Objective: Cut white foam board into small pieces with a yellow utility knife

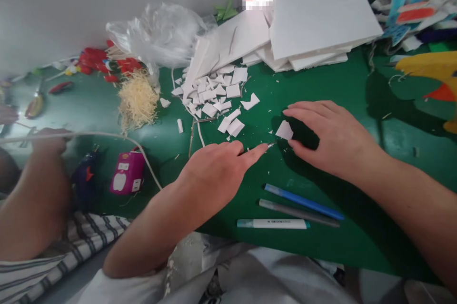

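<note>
My left hand [217,171] is closed around a small craft knife [270,144] whose metal tip pokes out past my forefinger, close to a small white foam piece [284,130]. My right hand [328,135] rests on the green table [321,90] with fingers curled, its fingertips pinning that white piece from the right. A pile of white foam offcuts [214,97] lies just beyond my left hand.
Stacked white foam boards [314,23] lie at the back. Three pens [296,211] lie near the front edge. A plastic bag [160,33], straw-like shreds [137,99], a pink device [127,179] with a cord, and coloured felt pieces [424,75] surround the spot. Another person's arm [39,190] is at left.
</note>
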Demonstrator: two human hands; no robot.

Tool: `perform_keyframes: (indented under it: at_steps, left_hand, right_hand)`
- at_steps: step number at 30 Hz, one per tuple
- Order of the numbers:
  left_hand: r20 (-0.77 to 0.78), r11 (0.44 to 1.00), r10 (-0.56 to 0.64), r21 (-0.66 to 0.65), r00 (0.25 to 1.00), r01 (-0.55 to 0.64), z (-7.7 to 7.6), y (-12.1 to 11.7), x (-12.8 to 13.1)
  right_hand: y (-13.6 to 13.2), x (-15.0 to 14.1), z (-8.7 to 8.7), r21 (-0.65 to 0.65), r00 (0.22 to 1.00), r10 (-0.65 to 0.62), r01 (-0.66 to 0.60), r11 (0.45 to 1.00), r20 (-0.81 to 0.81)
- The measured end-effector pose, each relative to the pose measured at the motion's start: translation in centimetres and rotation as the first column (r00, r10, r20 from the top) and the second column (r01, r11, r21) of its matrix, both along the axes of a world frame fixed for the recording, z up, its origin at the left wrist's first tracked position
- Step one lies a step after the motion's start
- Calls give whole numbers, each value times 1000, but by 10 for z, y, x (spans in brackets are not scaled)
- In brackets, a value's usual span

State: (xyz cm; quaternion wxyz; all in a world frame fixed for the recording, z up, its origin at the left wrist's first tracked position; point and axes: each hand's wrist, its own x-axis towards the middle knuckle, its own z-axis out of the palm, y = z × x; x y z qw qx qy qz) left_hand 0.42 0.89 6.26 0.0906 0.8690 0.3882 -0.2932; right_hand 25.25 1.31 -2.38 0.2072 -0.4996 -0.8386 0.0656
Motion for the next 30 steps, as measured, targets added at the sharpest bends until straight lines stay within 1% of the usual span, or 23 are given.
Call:
perform_keyframes:
  at_steps: [2,5,8,10,11,13,14,15,17,18,19,20,22,24,26,28,30]
  left_hand:
    - [27,1000,-17,15,999,16,-2,-2,-1]
    - [44,999,-36,27,998,35,-3,-2,-2]
    - [44,998,-55,29,997,54,-4,-1,-2]
    - [72,997,-69,35,995,66,-5,1,-3]
    - [110,997,-71,41,991,67,-6,2,-3]
    - [258,998,-38,52,965,25,-9,4,-5]
    - [367,998,1,53,930,-22,-12,5,-5]
    - [486,996,49,45,872,-81,-15,6,-6]
    - [698,980,141,1,702,-197,-23,9,-6]
    - [769,971,177,-33,615,-238,-27,11,-5]
    - [812,962,211,-74,544,-261,-31,12,-4]
    - [837,954,248,-124,488,-272,-34,13,-2]
    - [850,928,345,-246,398,-279,-37,13,3]
    - [842,888,443,-365,309,-279,-37,12,8]
    - [831,850,508,-441,228,-287,-34,11,11]
    - [821,824,542,-478,178,-304,-31,10,14]
    - [797,791,587,-526,141,-313,-30,10,14]
  right_hand:
    - [1,0,-1,8,998,56,-56,998,-14]
    - [4,0,-1,39,987,158,-158,987,12]
    - [9,2,0,78,977,209,-211,974,33]
    - [11,3,1,80,980,198,-199,977,26]
    - [11,4,2,70,984,180,-181,981,15]
    - [9,3,5,34,992,123,-122,992,-28]
    - [8,1,7,6,994,90,-90,996,-66]
    - [6,0,10,-33,992,54,-58,998,-117]
    - [1,-4,18,-144,968,-39,3,990,-246]
    - [-1,-6,22,-217,942,-105,36,976,-319]
    - [-4,-9,26,-298,906,-175,58,953,-384]
    - [-5,-11,30,-372,867,-234,62,926,-440]
    - [-8,-15,37,-469,794,-311,36,882,-523]
    - [-9,-18,41,-505,748,-330,-8,863,-576]
    - [-9,-20,42,-514,732,-321,-46,857,-601]
    - [-9,-21,42,-526,716,-321,-75,847,-620]
    - [-9,-21,40,-558,681,-350,-104,823,-644]
